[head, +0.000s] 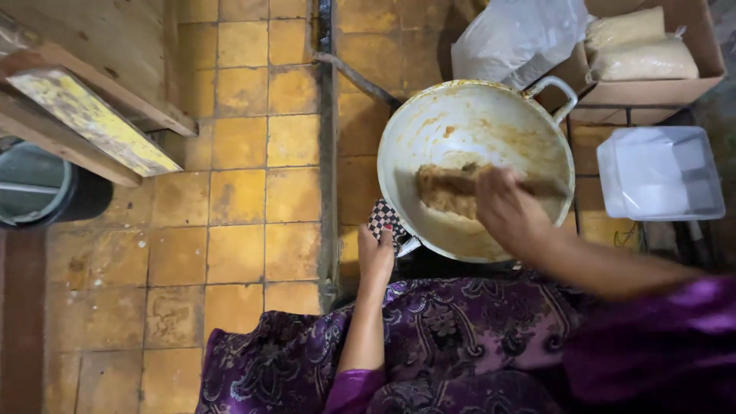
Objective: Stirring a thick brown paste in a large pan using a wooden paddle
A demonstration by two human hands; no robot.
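Note:
A large white metal wok [460, 123], smeared inside with brown paste, stands in front of me. My left hand [376, 255] grips the wok's near handle through a black-and-white checked cloth [382, 218]. My right hand [507, 208] is closed on a wooden spatula [460, 184] whose blade lies in a lump of brown mash [445, 195] at the bottom of the wok. The spatula's handle end is hidden by my hand and blurred.
A cardboard box [652, 88] with bags of pale grain stands at the top right beside a white plastic bag [517, 38]. A clear plastic container [659, 172] sits right of the wok. Wooden planks [92, 115] and a dark bucket [42, 188] lie left on the yellow tiled floor [238, 199].

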